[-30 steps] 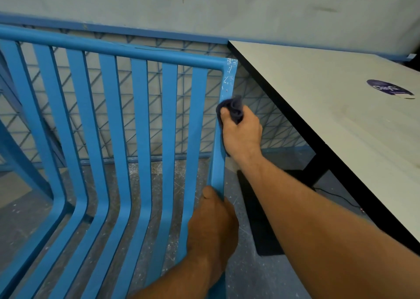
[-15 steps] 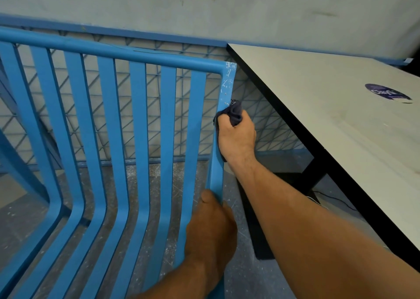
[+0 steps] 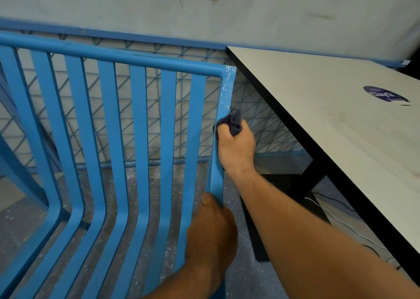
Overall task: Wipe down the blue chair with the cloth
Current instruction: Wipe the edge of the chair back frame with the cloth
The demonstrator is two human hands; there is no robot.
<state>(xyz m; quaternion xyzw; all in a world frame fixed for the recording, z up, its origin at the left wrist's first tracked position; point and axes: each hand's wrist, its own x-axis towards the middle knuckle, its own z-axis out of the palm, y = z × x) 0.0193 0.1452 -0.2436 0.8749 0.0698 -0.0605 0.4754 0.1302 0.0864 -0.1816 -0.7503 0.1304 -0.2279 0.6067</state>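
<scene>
clutching the cloth (image 3: 235,120), the right hand (image 3: 236,147) presses an upright rail of the blue chair (image 3: 168,116); the left hand (image 3: 211,232) grips lower.

open gaps between chair (image 3: 135,126) slats, table (image 3: 322,121) edge close on right, mesh panel (image 3: 256,121) behind

Chair (image 3: 134,121) smooth matt blue plastic, white-flecked at corner; cloth (image 3: 234,121) dark soft fabric; table (image 3: 318,107) pale matt laminate; floor (image 3: 22,210) rough speckled concrete.

A pale table (image 3: 318,116) with a round purple sticker (image 3: 385,94) stands beside a blue wire fence (image 3: 256,116); cables (image 3: 329,210) lie on the floor.
</scene>
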